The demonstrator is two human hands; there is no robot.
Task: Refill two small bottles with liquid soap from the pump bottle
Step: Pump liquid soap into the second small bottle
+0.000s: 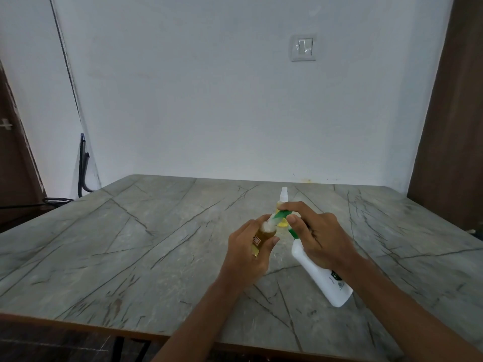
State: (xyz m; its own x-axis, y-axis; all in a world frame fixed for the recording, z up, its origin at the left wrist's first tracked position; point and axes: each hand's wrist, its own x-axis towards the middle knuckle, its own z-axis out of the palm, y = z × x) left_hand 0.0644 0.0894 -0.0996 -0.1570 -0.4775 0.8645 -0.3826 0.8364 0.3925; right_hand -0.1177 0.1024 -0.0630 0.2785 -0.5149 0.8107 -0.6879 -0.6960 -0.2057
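My left hand (247, 253) grips a small amber bottle (262, 237) with a yellow label, tilted, its open mouth up and to the right. My right hand (317, 235) holds the white pump bottle (320, 276) tilted, its base low on the right near the table, with fingers pressed on the green pump head (283, 214). The pump's nozzle meets the small bottle's mouth. Behind the hands stands a second small bottle (283, 198), pale with a white spray top. A yellow cap (282, 223) lies on the table below the pump head.
The grey marble-pattern table (130, 244) fills the lower view, its front edge close to me. A white wall with a switch plate (303, 48) rises behind it. A dark wooden panel (454, 126) stands at the right, and a black chair frame (83, 168) at the far left.
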